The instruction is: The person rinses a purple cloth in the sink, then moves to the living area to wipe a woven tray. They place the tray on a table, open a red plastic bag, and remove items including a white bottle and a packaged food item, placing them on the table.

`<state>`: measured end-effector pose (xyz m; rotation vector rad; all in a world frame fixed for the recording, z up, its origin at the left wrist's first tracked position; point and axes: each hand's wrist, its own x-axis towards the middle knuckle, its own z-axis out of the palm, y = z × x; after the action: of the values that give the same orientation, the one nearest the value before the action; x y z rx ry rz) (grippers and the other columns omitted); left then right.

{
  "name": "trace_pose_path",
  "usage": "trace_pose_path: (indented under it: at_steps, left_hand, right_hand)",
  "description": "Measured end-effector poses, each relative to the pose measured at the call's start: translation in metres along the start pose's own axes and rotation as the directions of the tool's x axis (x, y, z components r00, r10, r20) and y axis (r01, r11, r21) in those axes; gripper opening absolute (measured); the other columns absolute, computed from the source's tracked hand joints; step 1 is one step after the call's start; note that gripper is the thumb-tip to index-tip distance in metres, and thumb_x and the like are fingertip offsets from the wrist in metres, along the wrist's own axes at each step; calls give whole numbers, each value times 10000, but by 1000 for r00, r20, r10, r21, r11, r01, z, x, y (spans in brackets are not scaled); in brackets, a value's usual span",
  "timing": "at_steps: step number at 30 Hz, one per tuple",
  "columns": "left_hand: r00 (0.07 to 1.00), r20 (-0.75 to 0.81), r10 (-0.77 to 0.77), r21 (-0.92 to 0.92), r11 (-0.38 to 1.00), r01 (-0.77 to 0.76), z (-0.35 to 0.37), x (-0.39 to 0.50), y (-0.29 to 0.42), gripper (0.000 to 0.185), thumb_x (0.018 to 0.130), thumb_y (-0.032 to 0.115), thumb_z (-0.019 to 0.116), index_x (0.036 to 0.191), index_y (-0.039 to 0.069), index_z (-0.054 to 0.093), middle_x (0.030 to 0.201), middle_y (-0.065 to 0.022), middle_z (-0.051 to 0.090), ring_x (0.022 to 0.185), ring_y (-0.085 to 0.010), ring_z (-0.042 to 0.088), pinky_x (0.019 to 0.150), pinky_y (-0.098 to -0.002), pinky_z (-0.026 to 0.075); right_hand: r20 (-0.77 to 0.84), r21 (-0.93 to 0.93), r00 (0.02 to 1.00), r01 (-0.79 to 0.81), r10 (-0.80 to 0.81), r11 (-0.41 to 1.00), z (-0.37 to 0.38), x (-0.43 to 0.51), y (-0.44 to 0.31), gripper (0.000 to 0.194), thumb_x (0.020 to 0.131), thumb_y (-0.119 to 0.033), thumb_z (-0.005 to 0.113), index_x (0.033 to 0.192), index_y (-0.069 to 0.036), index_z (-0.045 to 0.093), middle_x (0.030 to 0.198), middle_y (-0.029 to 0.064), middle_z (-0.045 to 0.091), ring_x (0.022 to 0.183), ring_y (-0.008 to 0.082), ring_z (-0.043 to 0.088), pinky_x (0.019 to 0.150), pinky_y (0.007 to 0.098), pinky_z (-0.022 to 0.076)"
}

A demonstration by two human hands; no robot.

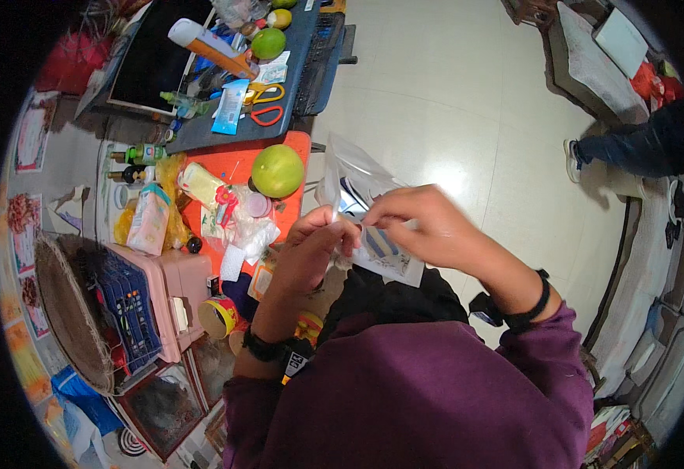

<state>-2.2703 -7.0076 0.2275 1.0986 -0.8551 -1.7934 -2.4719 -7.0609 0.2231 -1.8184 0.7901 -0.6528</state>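
A translucent plastic bag [356,158] is held up in front of my lap, with some dark and pale contents showing through it. My left hand [318,240] pinches the bag's left edge between thumb and fingers. From the other side my right hand [418,225] has its bent fingertips against the middle of the bag, close to the left fingers. Blue-grey and beige stripes [381,243] show on the lower part, below the right fingers. What the right fingertips grip is hidden and slightly blurred.
An orange table [213,158] at left holds a green pomelo-like fruit [277,170], a tissue pack [148,220] and bottles. Scissors [267,104] and a spray can [213,48] lie on the dark desk [230,130]. A pink plastic box [183,281] stands nearby. Another person's leg [635,143] is at right.
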Motion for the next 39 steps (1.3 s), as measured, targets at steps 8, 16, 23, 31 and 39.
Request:
trace_pose_path:
  at_steps: [8,16,23,31,39]
  left_hand:
    - [987,32,-159,441,888,129,44,15,-30,169,826,168,543,713,42,538,688,-7,562,655,-114,480,650,-247,374]
    - [914,384,131,768,505,-395,50,22,-45,118,811,149,565,884,60,590,825,-53,596,885,-238,551,815,-346,381]
    - [787,-240,568,846,521,-118,-27,44,-17,409,802,56,565,1155,-65,398,1049,-176,541,1004,-284,516,889,-333,385]
    - [919,-367,142,169,982,-84,-43,46,-36,336,838,54,518,1150,-41,435,1035,-130,587,921,-159,562,834,-265,414]
    - [904,-428,22,8,1000,-20,-66,43,-51,345,856,60,464,1188,-18,418,1057,-108,571,874,-158,587,779,-268,455]
  right_hand:
    - [157,-405,982,160,-104,900,61,7,98,417,746,-261,598,1100,-44,560,1093,164,567,1005,267,549,821,385,461]
    - [-220,-4,963,161,-158,987,86,-22,167,474,765,-250,589,1177,-36,497,1137,140,547,1080,234,507,856,387,446]
    - [25,762,947,-226,321,607,56,-36,171,480,782,-234,577,1206,-34,472,1136,123,548,1083,217,507,857,376,447]
    - [280,956,833,-289,477,-56,25,-44,142,466,803,-212,562,1221,-34,457,1116,107,557,1057,201,525,846,357,456]
    - [10,843,876,-266,482,467,-4,-45,93,285,855,-148,493,1115,-40,534,945,34,591,829,116,588,722,241,488]
